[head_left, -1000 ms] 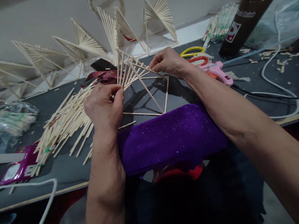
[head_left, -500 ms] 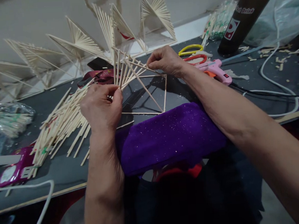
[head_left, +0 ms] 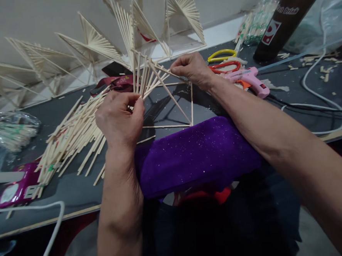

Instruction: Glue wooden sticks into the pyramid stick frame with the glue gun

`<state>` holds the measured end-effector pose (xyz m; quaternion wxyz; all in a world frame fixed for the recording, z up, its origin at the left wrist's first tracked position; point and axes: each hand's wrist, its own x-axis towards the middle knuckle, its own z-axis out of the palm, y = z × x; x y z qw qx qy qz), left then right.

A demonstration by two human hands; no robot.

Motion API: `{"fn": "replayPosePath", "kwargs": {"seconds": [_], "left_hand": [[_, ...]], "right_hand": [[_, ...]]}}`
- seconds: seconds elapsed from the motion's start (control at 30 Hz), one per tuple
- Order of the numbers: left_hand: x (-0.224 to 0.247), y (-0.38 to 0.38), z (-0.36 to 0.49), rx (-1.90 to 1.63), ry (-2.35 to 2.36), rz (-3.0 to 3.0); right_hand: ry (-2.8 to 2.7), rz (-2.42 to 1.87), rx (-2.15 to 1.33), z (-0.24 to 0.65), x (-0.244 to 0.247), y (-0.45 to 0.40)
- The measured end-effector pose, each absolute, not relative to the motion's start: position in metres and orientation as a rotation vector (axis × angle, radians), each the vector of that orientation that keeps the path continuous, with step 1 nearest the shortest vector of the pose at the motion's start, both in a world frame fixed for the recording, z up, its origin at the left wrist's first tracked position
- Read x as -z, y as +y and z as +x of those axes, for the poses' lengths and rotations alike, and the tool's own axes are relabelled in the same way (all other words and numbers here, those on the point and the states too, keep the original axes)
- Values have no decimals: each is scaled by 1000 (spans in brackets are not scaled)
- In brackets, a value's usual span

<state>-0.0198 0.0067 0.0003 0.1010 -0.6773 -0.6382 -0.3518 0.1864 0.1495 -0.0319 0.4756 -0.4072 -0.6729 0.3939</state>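
A frame of thin wooden sticks (head_left: 173,97) stands on the dark table, with a fan of sticks at its upper left. My left hand (head_left: 121,115) pinches the lower ends of the fanned sticks. My right hand (head_left: 192,68) is closed at the upper right part of the frame, its fingertips on a slanting stick. Left of my left hand lies a loose pile of sticks (head_left: 75,137). A folded purple cloth (head_left: 196,155) lies in front of the frame, between my forearms.
Finished-looking stick structures (head_left: 96,43) line the wall. To the right are yellow-handled scissors (head_left: 221,55), a pink glue gun (head_left: 252,80), a dark bottle (head_left: 283,20) and white cable. Bagged sticks (head_left: 11,132) and a magenta object (head_left: 19,185) lie left.
The view has shifted slightly, so most things appear a little farther right. Both hands keep their places on the stick frame.
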Motion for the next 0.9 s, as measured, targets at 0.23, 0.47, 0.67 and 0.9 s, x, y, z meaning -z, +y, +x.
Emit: {"fn": "replayPosePath", "kwargs": {"seconds": [0.23,0.47,0.67,0.9], "left_hand": [[-3,6,-16,1109,-1973,-2024],[-1,7,-19,1100,-1947,-2032],[-1,7,-18,1095,-1941,-2021],[0,8,-18,1039,-1947,-2018]], "right_hand": [[-1608,-964,-1029,184,32,147],[-1604,-1015,-1049,181,29,144],[-1572,-994,-1100,180,31,143],[-1565,-1006,-1131,181,33,144]]}}
